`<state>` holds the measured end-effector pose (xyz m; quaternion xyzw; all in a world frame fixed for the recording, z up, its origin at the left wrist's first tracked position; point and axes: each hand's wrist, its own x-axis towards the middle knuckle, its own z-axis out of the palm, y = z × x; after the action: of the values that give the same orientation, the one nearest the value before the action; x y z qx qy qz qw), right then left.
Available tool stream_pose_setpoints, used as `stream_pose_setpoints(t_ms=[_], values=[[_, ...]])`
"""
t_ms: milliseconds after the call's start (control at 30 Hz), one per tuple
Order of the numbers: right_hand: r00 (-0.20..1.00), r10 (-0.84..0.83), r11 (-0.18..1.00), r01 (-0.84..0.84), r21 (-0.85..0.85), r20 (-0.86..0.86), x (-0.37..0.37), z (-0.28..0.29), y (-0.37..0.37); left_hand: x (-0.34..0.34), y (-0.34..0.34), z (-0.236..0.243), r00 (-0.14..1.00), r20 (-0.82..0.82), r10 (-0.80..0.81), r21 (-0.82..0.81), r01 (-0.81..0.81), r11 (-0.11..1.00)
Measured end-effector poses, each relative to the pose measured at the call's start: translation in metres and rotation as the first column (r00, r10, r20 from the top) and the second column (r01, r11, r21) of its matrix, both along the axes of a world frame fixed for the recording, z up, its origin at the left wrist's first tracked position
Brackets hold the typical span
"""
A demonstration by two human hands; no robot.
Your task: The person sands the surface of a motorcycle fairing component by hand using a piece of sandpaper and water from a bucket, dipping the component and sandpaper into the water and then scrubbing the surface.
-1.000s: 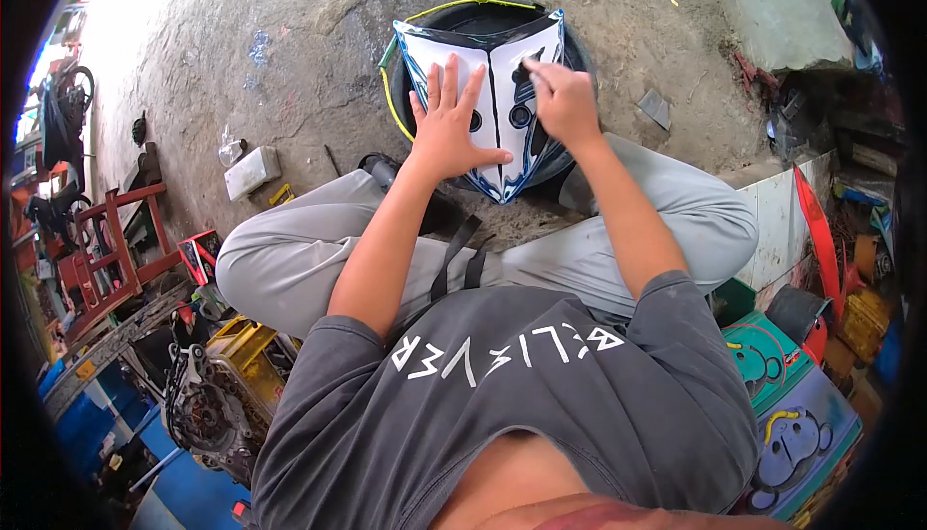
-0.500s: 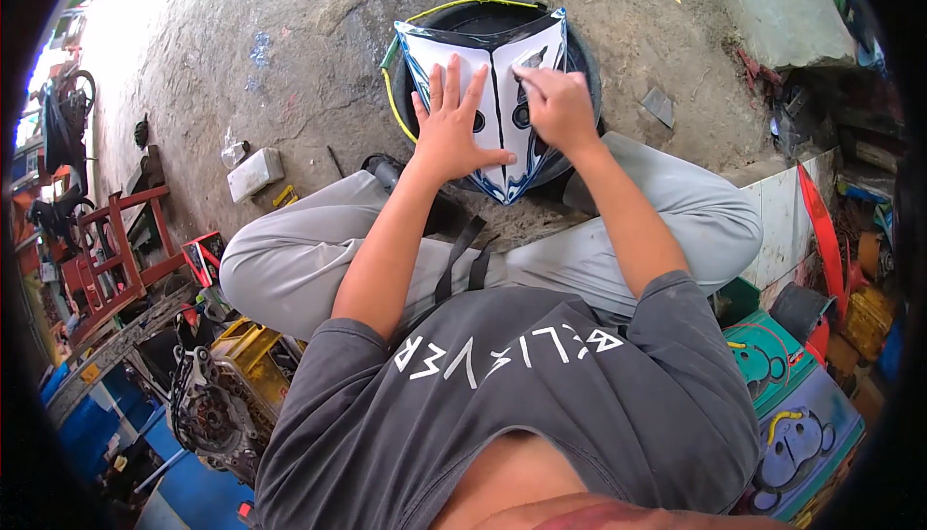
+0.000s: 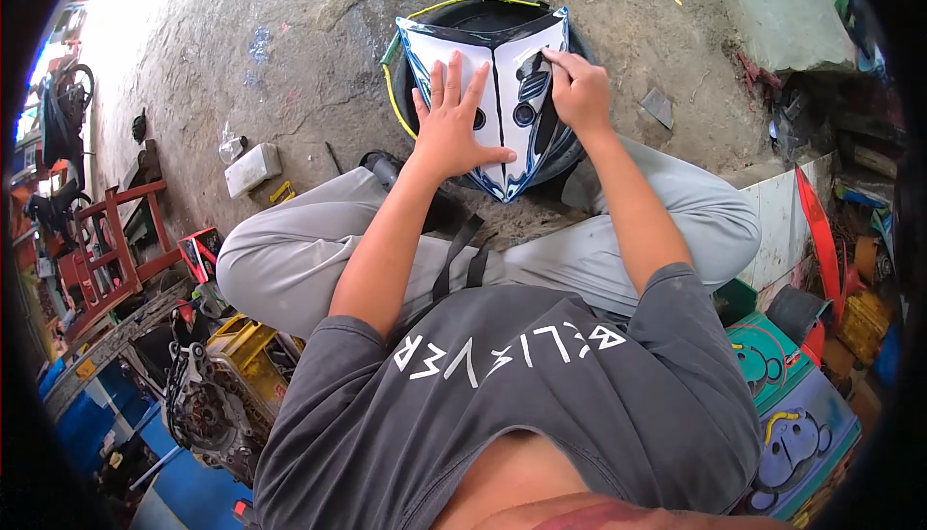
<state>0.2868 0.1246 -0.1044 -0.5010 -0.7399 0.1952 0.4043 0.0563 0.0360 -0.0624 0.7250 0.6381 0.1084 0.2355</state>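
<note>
A white, shield-shaped panel with blue-and-black trim (image 3: pixel 517 149), like a motorcycle fairing, rests over a round black tub or tyre (image 3: pixel 473 16). A black line runs down its middle, and its pointed end faces me. My left hand (image 3: pixel 449 129) lies flat on the panel's left half, fingers spread, holding nothing. On the right half is a dark, shiny patch (image 3: pixel 531 89), with a black ring below it. At that patch's upper right end my right hand (image 3: pixel 581 94) is closed in a pinch. Whatever its fingertips hold is too small to make out.
A yellow hose (image 3: pixel 394 105) curves round the black round thing. A pale box (image 3: pixel 253 170) lies left of my knee, and a flat grey piece (image 3: pixel 658 107) lies at the right. Engine parts (image 3: pixel 208 404) and a red metal frame (image 3: pixel 121 231) crowd the left; a teal case (image 3: pixel 772 347) stands lower right.
My right hand has moved a little to the right and up across the panel, uncovering the dark patch and the ring. My left hand stays in place.
</note>
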Motion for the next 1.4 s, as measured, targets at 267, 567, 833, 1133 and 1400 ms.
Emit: stream_pose_setpoints(t_ms=[267,567,833,1133,1400], values=[[0.999,0.004,0.995,0.000,-0.097,0.037,0.000,0.012,0.002,0.002,0.002,0.004,1.000,0.002,0.001,0.011,-0.001,1.000],[0.981,0.051,0.997,-0.061,0.045,0.188,-0.008,0.018,-0.010,0.001,0.001,0.005,1.000,-0.005,0.005,-0.006,-0.005,1.000],[0.977,0.093,0.995,-0.096,0.004,0.192,-0.028,0.014,-0.035,-0.002,-0.001,0.002,1.000,-0.007,0.005,-0.004,-0.005,1.000],[1.000,-0.016,1.000,0.016,-0.023,-0.009,-0.026,0.010,-0.021,-0.002,0.000,0.003,1.000,-0.018,0.003,-0.021,-0.003,1.000],[0.989,-0.121,0.990,0.127,-0.067,0.083,-0.002,0.000,-0.001,0.002,0.001,0.002,1.000,-0.011,0.003,0.007,-0.003,1.000]])
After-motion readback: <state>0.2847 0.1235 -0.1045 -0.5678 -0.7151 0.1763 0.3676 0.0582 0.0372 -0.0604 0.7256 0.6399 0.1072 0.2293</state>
